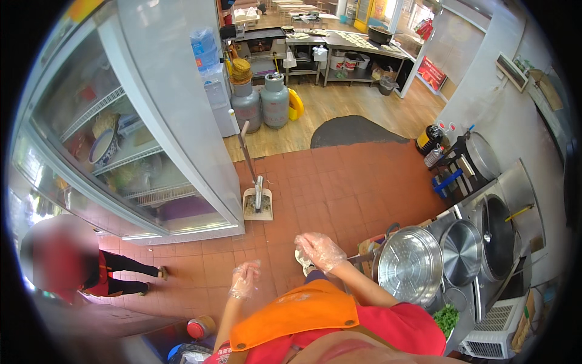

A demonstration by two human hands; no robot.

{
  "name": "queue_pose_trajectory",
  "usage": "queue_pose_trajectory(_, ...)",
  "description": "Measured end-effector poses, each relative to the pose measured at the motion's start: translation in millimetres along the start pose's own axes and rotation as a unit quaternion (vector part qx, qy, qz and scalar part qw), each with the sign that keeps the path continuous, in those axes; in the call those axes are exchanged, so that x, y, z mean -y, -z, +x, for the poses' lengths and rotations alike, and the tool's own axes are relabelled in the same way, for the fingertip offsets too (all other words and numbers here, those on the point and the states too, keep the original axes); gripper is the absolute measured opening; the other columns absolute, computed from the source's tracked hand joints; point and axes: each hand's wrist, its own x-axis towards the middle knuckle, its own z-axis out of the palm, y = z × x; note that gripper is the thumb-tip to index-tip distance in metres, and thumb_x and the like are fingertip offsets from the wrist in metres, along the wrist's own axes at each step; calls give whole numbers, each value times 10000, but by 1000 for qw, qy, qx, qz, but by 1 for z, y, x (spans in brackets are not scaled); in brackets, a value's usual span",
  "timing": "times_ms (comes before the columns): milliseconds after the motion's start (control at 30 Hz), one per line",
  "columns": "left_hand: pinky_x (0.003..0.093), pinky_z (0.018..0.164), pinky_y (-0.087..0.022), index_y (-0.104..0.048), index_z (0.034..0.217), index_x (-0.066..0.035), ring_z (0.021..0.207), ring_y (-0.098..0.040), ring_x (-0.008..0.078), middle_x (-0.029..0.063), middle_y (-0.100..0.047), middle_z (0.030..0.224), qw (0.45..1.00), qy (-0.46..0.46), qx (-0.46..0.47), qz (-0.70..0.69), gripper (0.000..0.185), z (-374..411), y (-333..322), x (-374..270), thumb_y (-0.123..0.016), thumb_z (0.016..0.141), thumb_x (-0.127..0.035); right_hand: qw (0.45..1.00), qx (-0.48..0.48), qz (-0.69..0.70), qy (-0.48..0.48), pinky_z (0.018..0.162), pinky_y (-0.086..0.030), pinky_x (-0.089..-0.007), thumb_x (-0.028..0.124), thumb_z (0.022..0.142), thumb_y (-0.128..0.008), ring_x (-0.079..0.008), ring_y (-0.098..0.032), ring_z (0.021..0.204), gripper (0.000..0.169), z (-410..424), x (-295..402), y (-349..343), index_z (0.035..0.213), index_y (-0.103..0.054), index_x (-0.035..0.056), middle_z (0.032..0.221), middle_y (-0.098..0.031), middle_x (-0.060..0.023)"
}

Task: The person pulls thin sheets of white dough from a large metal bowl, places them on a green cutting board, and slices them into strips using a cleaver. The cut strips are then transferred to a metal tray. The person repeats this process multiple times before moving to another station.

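My left hand, in a clear plastic glove, hovers over the red tile floor with its fingers loosely curled. Nothing shows in it. My right hand is gloved the same way, its fingers bent together, above my white shoe. No held object is visible there either. Right of that hand is a steel steamer pot with a perforated bottom. Beside the pot sit a shallow steel pan and a dark wok on the stove counter.
A glass-door refrigerator stands at left, with a long-handled dustpan by its corner. At lower left is another person. Gas cylinders stand farther off, near a steel worktable bearing dough pieces. Green herbs lie at right.
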Motion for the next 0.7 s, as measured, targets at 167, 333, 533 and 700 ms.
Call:
queue_pose_trajectory(167,290,557,-483,-624,819,-14,616,-583,136,55,-597,680,997,-22,-73,27,214,47,24,-13,-511,977,-104,993,46,-18,110,827,-495,-443,288,999,-475,-374,-617,944,284,102,-3,15,1018,-632,52,951,-655,-183)
queue_pose_trajectory(333,284,517,-477,-604,727,12,563,-565,132,66,-581,627,980,-10,-164,112,342,73,46,-25,-503,977,-198,977,142,-48,155,823,-493,-448,300,1006,-466,-384,-614,920,312,192,-11,26,1002,-629,34,960,-659,-191)
queue_pose_trajectory(533,318,625,-514,-667,909,-1,698,-611,145,56,-641,771,954,79,-270,100,235,38,62,-38,-531,957,-187,957,264,-18,120,726,-530,-376,242,1011,-467,-250,-659,791,291,252,-13,-8,1041,-635,7,928,-689,-135)
queue_pose_trajectory(700,340,698,-476,-709,913,-19,739,-579,167,50,-649,787,917,155,-333,-158,291,36,73,-33,-505,917,-226,911,378,164,-1,610,-537,-276,185,1024,-473,-121,-628,690,271,260,30,-49,1056,-641,-25,870,-680,-93)
